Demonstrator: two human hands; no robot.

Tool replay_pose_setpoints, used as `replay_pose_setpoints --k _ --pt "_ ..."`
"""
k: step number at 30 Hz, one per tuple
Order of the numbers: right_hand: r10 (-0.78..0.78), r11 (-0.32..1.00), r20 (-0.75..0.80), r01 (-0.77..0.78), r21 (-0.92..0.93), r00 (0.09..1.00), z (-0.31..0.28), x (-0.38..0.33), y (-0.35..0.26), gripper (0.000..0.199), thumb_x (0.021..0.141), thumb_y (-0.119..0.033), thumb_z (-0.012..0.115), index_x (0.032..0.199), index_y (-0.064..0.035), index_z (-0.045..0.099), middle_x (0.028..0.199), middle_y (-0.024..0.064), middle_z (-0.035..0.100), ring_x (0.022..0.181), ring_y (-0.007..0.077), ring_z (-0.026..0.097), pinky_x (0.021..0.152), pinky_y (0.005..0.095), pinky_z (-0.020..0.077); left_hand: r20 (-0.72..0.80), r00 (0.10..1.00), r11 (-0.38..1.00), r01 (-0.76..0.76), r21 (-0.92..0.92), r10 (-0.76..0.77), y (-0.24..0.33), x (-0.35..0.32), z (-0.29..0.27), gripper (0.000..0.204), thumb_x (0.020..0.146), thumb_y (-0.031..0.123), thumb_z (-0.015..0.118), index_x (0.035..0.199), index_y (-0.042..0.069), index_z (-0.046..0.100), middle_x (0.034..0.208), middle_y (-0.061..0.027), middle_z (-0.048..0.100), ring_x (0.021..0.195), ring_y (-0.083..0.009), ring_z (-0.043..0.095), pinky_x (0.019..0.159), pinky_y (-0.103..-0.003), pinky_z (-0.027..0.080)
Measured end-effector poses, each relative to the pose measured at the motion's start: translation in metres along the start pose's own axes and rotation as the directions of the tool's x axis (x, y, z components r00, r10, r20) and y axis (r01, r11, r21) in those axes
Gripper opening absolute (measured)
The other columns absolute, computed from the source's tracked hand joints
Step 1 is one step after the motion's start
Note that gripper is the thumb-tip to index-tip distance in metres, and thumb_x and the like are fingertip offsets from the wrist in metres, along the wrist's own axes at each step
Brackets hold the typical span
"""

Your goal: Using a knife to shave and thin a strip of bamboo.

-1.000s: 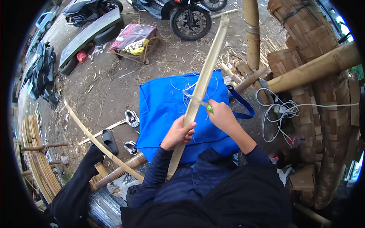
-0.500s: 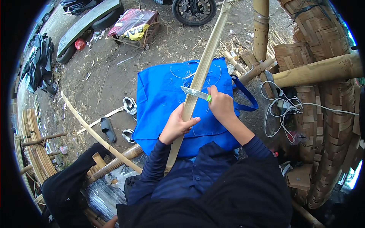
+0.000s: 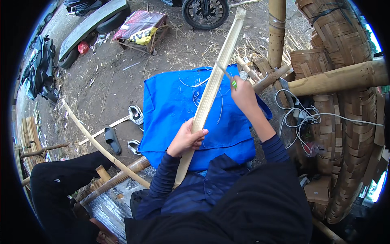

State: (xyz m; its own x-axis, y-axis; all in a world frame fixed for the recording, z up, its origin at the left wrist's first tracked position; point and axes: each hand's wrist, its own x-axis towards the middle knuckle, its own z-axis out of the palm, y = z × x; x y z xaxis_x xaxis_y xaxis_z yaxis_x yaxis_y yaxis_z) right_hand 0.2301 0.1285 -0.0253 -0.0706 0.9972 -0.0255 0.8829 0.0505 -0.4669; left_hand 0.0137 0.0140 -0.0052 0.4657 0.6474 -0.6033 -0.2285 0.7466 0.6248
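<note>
My left hand [image 3: 187, 139] is wrapped round the lower part of a long, pale bamboo strip [image 3: 216, 77], which slants from my lap up and away to the right. In my right hand [image 3: 245, 96] is a knife [image 3: 226, 73] with a green part at its handle. Its blade lies against or just over the right edge of the strip, well beyond my left hand; I cannot tell whether it touches. Below the strip, a blue cloth [image 3: 166, 101] is spread over my lap, with thin curled shavings [image 3: 196, 82] on it.
A bamboo post [image 3: 277, 36] and a thick bamboo pole [image 3: 337, 79] stand close on the right, near a tangled white cable [image 3: 298, 115]. Another person's dark-clothed leg [image 3: 61, 175] is at the left, beside a curved bamboo strip [image 3: 101, 148]. A motorcycle wheel [image 3: 205, 13] is ahead.
My right hand has moved the knife farther up the strip, away from my left hand, and the blade has turned. The neighbouring person's leg and hand have shifted. More shavings show on the cloth.
</note>
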Motion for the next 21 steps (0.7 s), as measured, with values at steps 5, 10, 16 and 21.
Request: replay_pose_setpoints --k 5,10,16,21 --pt "-0.195 0.981 0.118 0.196 0.005 0.974 0.03 -0.079 -0.032 0.015 0.088 -0.018 0.053 0.083 -0.0042 0.052 0.055 0.0174 0.057 0.054 0.0376 0.06 0.048 0.0484 0.0466 0.035 0.999 0.997 0.014 -0.082 -0.012 0.0 0.002 -0.012 0.038 0.082 0.014 0.066 0.11 0.011 0.04 0.065 0.0029 0.041 0.047 -0.0029 0.036 0.041 -0.017 0.032" --pt "-0.254 0.966 -0.048 0.251 -0.064 0.966 0.034 -0.062 -0.029 0.018 0.09 -0.018 0.051 0.077 -0.0056 0.048 0.049 0.0135 0.054 0.045 0.0329 0.058 0.04 0.0424 0.0443 0.019 0.999 0.997 -0.042 -0.059 0.044 0.001 0.007 -0.01 0.04 0.082 0.01 0.067 0.111 0.009 0.04 0.066 0.0019 0.042 0.046 -0.0032 0.036 0.04 -0.018 0.032" --pt "-0.23 0.972 -0.124 0.222 -0.078 0.965 0.035 -0.05 -0.024 0.02 0.089 -0.016 0.054 0.075 -0.0057 0.045 0.051 0.0144 0.054 0.047 0.0335 0.057 0.042 0.0436 0.0417 0.037 0.995 0.994 -0.092 -0.066 0.094 0.004 0.015 -0.007 0.044 0.081 0.007 0.068 0.114 0.008 0.039 0.069 0.002 0.043 0.046 -0.0034 0.038 0.04 -0.019 0.032" --pt "-0.169 0.985 -0.157 0.159 -0.072 0.973 0.04 -0.034 -0.02 0.016 0.088 -0.016 0.054 0.078 -0.0049 0.049 0.057 0.0166 0.057 0.053 0.0347 0.059 0.046 0.0438 0.0446 0.011 0.996 0.996 -0.092 -0.012 0.092 0.006 0.018 -0.004 0.042 0.078 0.011 0.07 0.108 0.01 0.04 0.069 0.0007 0.044 0.048 -0.0041 0.038 0.041 -0.018 0.033"
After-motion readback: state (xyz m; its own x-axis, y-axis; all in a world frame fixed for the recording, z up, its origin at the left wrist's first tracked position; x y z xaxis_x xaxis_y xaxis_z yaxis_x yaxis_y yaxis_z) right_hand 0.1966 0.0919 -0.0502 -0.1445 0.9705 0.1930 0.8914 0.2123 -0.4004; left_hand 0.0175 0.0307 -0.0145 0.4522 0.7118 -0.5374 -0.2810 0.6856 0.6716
